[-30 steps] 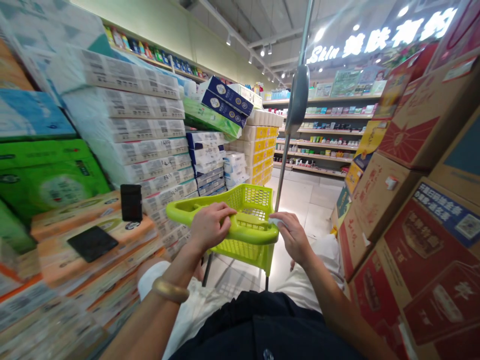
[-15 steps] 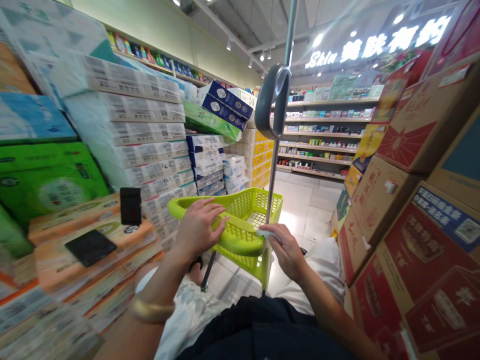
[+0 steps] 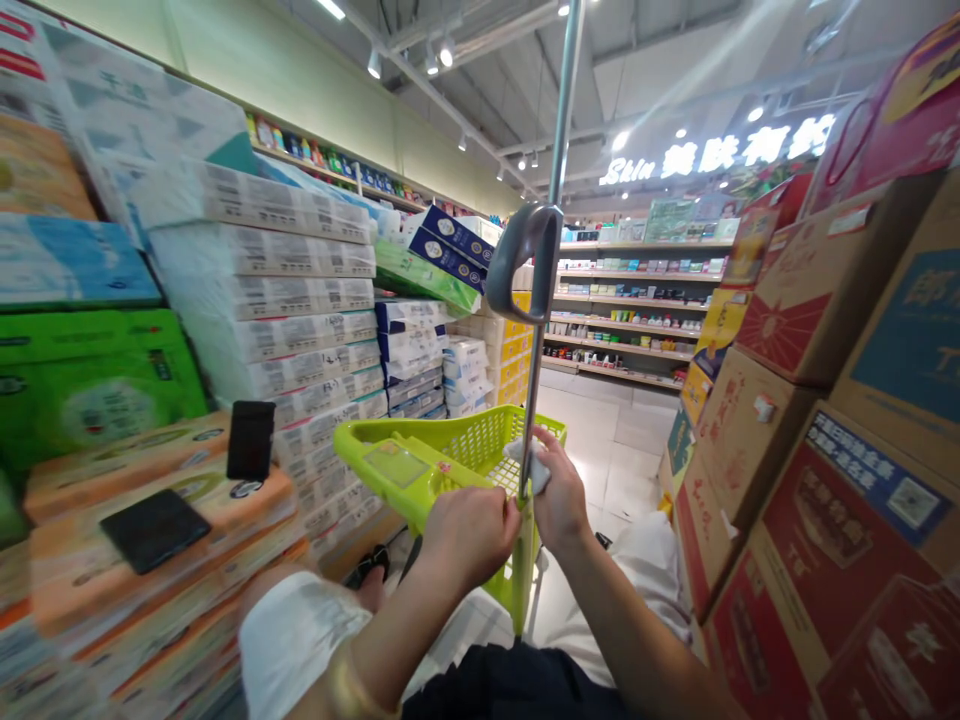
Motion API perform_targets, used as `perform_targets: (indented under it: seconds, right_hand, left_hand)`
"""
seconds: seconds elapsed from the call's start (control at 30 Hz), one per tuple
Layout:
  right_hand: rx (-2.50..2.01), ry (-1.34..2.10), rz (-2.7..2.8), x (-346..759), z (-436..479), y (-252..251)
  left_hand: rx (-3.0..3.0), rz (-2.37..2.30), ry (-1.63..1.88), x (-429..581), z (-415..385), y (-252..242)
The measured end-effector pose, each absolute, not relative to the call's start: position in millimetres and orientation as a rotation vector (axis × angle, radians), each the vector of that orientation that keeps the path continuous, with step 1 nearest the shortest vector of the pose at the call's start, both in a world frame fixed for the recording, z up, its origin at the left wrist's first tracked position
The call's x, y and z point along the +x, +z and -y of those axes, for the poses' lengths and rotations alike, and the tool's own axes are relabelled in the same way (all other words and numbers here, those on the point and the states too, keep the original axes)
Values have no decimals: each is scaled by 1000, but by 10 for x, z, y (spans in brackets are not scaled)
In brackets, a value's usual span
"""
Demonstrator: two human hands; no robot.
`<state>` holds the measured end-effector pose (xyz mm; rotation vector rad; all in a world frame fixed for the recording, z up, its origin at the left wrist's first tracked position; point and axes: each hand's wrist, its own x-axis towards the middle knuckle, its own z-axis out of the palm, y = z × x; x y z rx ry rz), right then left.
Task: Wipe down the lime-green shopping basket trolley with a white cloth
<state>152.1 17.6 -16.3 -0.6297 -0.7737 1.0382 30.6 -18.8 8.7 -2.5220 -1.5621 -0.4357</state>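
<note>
A lime-green shopping basket [image 3: 420,465] on a wheeled frame stands just in front of me, with a grey metal pull rod [image 3: 536,340] rising from it to a grey loop handle [image 3: 521,262]. My left hand [image 3: 469,530] is closed on the basket's near rim. My right hand [image 3: 556,490] is wrapped round the lower rod with a small white cloth [image 3: 525,455] pressed against it. A gold bangle [image 3: 352,690] circles my left wrist.
Stacked tissue packs [image 3: 285,300] fill the left side, with a black phone [image 3: 250,440] propped up and a flat black device [image 3: 154,530] on orange packs. Red and brown cartons [image 3: 825,420] tower on the right. A tiled aisle [image 3: 615,440] leads to shelves of goods.
My left hand slid from the basket's broad front rim back to its near corner. My right hand moved with the cloth from the rim onto the rod. The basket turned and the view tilted up.
</note>
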Motion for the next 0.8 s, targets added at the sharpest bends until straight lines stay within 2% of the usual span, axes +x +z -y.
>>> perform_targets:
  seconds: [0.13,0.37,0.6,0.8]
  right_hand:
    - [-544,1004,899,1611,-154,2]
    - [-808,811,1014,1524,-32,-464]
    - [-757,612,1182,1530,-26,-113]
    - [-944,508,1215,1521,-41,-587]
  left_hand:
    - [-2548,1579,-413,282,193,111]
    - [-2524,1622,-451,265,209,119]
    - [-2518,1630,-450,252,202,91]
    - [-2506,1601,-471,264,197,72]
